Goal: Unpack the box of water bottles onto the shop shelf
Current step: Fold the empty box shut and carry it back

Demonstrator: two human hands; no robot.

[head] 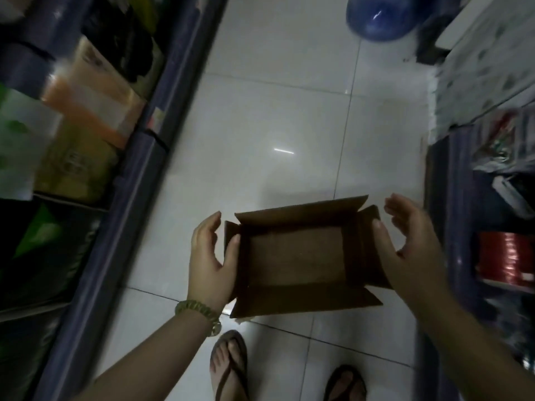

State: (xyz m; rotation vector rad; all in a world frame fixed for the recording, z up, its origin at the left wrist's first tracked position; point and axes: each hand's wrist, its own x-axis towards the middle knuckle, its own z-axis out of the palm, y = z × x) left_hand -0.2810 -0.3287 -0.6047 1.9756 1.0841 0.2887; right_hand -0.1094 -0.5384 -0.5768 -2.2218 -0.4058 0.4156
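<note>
Cardboard box (298, 259) sits between the two hands, flaps up and open, inside looks bare brown, no bottles visible in it. Left hand (211, 256) grips the box's left end, thumb hooked over the short flap into the box, fingers loosely curved on the outside of that flap. Right hand (411, 241) is at the box's right end, thumb laid along the inside of the right flap, the other fingers half-spread and curved beyond it; whether they touch the cardboard, cannot tell. Box is above the white tiled floor (289, 111), whether resting on it or lifted is unclear. Green bead bracelet (199, 312) on the left wrist. Below the grip, two feet in brown sandals (230, 369) on the tiles. Left of the left hand, blue shelf edge (121, 198) with blurred packaged goods. Right of the right hand, another shelf with a red pack (505, 261). Far beyond the box, a blue round object (379, 15), blurred
</note>
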